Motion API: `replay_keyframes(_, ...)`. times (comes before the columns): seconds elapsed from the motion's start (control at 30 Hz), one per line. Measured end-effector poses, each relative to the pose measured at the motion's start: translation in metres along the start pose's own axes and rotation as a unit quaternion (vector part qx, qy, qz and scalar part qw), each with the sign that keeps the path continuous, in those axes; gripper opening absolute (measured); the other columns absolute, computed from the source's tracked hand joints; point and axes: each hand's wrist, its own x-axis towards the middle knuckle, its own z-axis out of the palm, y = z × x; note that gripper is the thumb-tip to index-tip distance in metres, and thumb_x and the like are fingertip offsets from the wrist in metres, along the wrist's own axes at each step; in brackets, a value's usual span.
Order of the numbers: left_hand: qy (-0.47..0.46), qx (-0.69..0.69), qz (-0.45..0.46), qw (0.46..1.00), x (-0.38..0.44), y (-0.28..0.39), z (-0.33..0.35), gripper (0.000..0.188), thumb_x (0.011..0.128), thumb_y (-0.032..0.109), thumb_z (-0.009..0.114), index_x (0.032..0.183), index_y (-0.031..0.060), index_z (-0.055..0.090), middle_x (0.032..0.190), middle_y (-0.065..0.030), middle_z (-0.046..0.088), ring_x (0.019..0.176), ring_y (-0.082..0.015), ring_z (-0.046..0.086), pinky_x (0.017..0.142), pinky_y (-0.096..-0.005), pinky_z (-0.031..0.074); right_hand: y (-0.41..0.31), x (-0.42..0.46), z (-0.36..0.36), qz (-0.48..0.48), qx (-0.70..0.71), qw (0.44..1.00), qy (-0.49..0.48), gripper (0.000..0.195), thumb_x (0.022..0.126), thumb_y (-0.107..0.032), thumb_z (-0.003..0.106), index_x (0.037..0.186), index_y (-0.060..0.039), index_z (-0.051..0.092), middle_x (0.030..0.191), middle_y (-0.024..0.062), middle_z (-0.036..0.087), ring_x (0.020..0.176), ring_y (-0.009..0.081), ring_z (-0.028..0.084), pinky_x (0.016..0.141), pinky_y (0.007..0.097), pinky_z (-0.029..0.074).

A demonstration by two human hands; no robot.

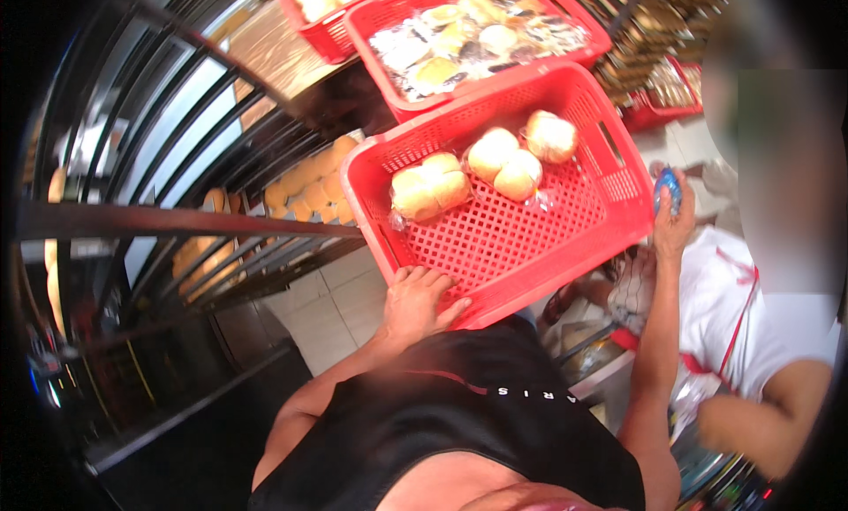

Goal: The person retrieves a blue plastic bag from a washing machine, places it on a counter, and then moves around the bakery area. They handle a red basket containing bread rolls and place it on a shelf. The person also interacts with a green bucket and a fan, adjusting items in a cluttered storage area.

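Note:
A red plastic crate (530,246) with a lattice floor is right before me, holding several bread rolls in clear plastic bags. One bag of rolls (430,188) is toward its left, a bag of rolls (505,164) lies in the middle, and another bagged bread (551,137) is at the far right. My left hand (421,299) grips the near left corner, fingers over the rim. At the right end, my right hand (674,213) is closed around a shiny blue packet (668,190), beside the crate's outer wall. Whether it also touches the crate is hard to tell.
A second red crate (477,44) full of bagged breads adjoins the far side. A black metal rack (192,226) with trays of buns (311,186) stands at left. Close on my right is another person (722,312) in white. Tiled floor (324,299) shows below.

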Motion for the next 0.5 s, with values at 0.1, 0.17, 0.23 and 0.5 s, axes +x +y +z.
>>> replay_keyframes(0.1,-0.016,0.026,-0.037,0.999,-0.001,0.000,-0.004,0.038,0.087,0.046,0.074,0.097,0.0090,0.074,0.093,-0.0068,0.070,0.092,-0.0254,0.064,0.090,-0.0415,0.047,0.017,-0.006,0.025,-0.131,-0.086,0.980,-0.125,0.037,0.097,-0.013,0.065,0.133,-0.0030,0.062,0.123,0.0191,0.065,0.114,0.0379,0.058,0.100,0.0458,0.046)
replay_keyframes(0.17,-0.005,0.027,-0.045,0.999,-0.003,0.002,-0.003,0.032,0.087,0.041,0.074,0.096,0.0103,0.074,0.091,-0.0063,0.069,0.090,-0.0257,0.063,0.089,-0.0412,0.047,-0.003,-0.003,0.022,-0.115,-0.040,0.978,-0.167,0.037,0.097,-0.014,0.065,0.131,-0.0018,0.062,0.121,0.0185,0.065,0.111,0.0386,0.055,0.099,0.0477,0.045)
replay_keyframes(0.23,0.002,0.033,-0.049,0.998,-0.005,-0.003,-0.002,0.028,0.087,0.038,0.074,0.094,0.0110,0.073,0.089,-0.0060,0.069,0.088,-0.0259,0.063,0.088,-0.0409,0.047,0.011,-0.007,0.022,-0.061,0.022,0.989,-0.134,0.037,0.097,-0.015,0.065,0.130,-0.0002,0.061,0.122,0.0188,0.064,0.112,0.0394,0.055,0.099,0.0485,0.045)
replay_keyframes(0.5,0.043,0.025,-0.036,0.998,-0.011,-0.001,0.001,0.014,0.083,0.023,0.077,0.091,0.0135,0.071,0.082,-0.0039,0.064,0.084,-0.0257,0.062,0.081,-0.0394,0.048,0.022,-0.016,0.029,-0.065,0.064,0.991,-0.100,0.038,0.100,-0.015,0.059,0.134,0.0038,0.055,0.126,0.0231,0.062,0.117,0.0418,0.056,0.103,0.0500,0.044)
